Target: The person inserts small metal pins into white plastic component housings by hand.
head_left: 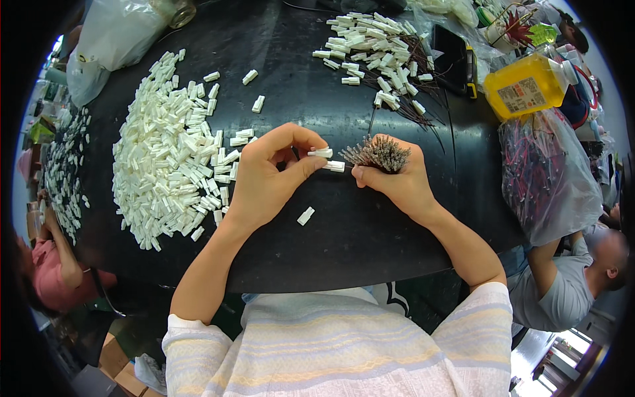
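My left hand (268,169) pinches a small white plastic connector housing (320,153) between thumb and fingertips. Just below it, a second white housing (336,167) reaches toward my right thumb; whether it sits on a wire I cannot tell. My right hand (400,178) is closed round a bundle of thin wires (377,155), whose many metal-tipped ends fan out toward the left hand. Most of each wire's length is hidden by the fist. One loose housing (305,216) lies on the black table (357,251) below my hands.
A large heap of white housings (165,159) spreads to the left. Housings with dark wires (390,56) are piled at the far right, beside a phone (450,56) and a yellow-edged tool (471,73). A yellow liquid bottle (526,86) stands above a plastic bag (549,172). People sit at both sides.
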`<state>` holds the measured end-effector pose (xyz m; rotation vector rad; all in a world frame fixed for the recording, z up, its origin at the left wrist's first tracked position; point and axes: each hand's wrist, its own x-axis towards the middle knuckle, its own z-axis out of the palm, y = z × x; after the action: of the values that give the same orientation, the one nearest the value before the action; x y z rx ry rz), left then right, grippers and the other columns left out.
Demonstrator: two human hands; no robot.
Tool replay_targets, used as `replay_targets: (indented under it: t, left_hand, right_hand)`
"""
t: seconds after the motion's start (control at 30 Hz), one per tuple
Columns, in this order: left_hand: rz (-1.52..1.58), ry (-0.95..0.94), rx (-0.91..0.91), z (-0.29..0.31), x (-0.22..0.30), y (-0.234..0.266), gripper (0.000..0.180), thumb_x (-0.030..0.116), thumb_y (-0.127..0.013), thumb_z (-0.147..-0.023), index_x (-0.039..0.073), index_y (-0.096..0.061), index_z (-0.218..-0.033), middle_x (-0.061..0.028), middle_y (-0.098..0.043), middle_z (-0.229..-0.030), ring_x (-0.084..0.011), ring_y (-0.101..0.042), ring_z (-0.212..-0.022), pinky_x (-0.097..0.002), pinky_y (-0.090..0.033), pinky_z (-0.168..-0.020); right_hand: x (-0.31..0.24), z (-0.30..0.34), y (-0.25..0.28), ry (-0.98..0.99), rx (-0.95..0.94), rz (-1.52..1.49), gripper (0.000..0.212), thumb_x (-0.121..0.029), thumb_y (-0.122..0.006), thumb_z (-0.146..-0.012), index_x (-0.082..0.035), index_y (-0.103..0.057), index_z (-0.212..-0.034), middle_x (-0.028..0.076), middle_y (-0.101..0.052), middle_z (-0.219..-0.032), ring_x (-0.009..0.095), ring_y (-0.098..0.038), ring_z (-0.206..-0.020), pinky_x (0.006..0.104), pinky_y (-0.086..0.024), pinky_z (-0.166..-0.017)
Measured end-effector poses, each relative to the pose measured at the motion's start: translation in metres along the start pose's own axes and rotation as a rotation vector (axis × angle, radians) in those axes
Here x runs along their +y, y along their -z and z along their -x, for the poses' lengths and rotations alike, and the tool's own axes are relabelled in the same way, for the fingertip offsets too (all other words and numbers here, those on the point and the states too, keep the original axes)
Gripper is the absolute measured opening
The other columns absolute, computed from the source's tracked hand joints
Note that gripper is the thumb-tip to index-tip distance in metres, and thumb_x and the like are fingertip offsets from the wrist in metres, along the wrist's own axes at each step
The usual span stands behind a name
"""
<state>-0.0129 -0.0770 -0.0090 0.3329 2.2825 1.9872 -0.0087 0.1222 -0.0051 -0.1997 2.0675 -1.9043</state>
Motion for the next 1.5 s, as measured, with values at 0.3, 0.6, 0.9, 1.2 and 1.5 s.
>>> replay_targets:
  t: [0.3,0.6,0.9,1.2,1.5]
  left_hand:
    - [0.039,0.040,-0.071,0.002,0.000,0.000,0.016,-0.002,-0.065,-0.070,0.003,-0.061,-0.085,0.0046,-0.050,-0.069,-0.0006,-0.038,-0.057,-0.0152,-0.030,-0.050]
    - [-0.019,-0.023,-0.066,0.004,-0.003,-0.004,0.016,-0.002,-0.066,-0.069,0.005,-0.063,-0.083,0.0029,-0.052,-0.070,-0.0026,-0.041,-0.059,-0.0170,-0.033,-0.052]
    - [-0.072,-0.113,-0.037,0.006,-0.007,-0.013,0.017,-0.006,-0.066,-0.066,0.004,-0.065,-0.081,-0.0018,-0.059,-0.077,-0.0060,-0.048,-0.063,-0.0192,-0.038,-0.054]
    - [-0.257,-0.062,0.049,0.003,0.023,-0.002,0.019,-0.003,-0.069,-0.063,0.003,-0.062,-0.080,-0.0028,-0.056,-0.075,-0.0095,-0.047,-0.063,-0.0216,-0.039,-0.056]
    - [-0.635,-0.081,-0.431,0.018,0.021,0.012,0.013,0.000,-0.066,-0.066,0.003,-0.057,-0.075,-0.0046,-0.052,-0.070,-0.0163,-0.053,-0.063,-0.0266,-0.043,-0.056]
  right_hand:
    - [0.000,0.000,-0.001,-0.016,-0.009,-0.038,0.011,0.004,-0.066,-0.068,0.000,-0.056,-0.071,0.004,-0.059,-0.064,0.008,-0.056,-0.058,0.0198,-0.044,-0.053]
    - [0.003,0.000,-0.001,0.034,0.015,-0.063,0.009,-0.001,-0.066,-0.071,-0.001,-0.059,-0.077,-0.001,-0.056,-0.065,0.004,-0.051,-0.060,0.0192,-0.041,-0.054]
    - [0.007,0.001,-0.003,0.055,0.027,0.007,0.007,-0.002,-0.063,-0.074,0.000,-0.060,-0.079,0.000,-0.058,-0.071,0.003,-0.049,-0.064,0.0193,-0.040,-0.056]
    - [0.008,0.000,-0.004,0.062,0.100,-0.031,0.006,-0.003,-0.061,-0.076,-0.001,-0.059,-0.082,0.000,-0.056,-0.066,0.004,-0.050,-0.060,0.0174,-0.039,-0.053]
    - [0.001,0.001,0.001,-0.066,0.045,-0.183,0.004,-0.003,-0.057,-0.078,-0.002,-0.054,-0.080,0.001,-0.057,-0.065,0.005,-0.051,-0.060,0.0191,-0.038,-0.055]
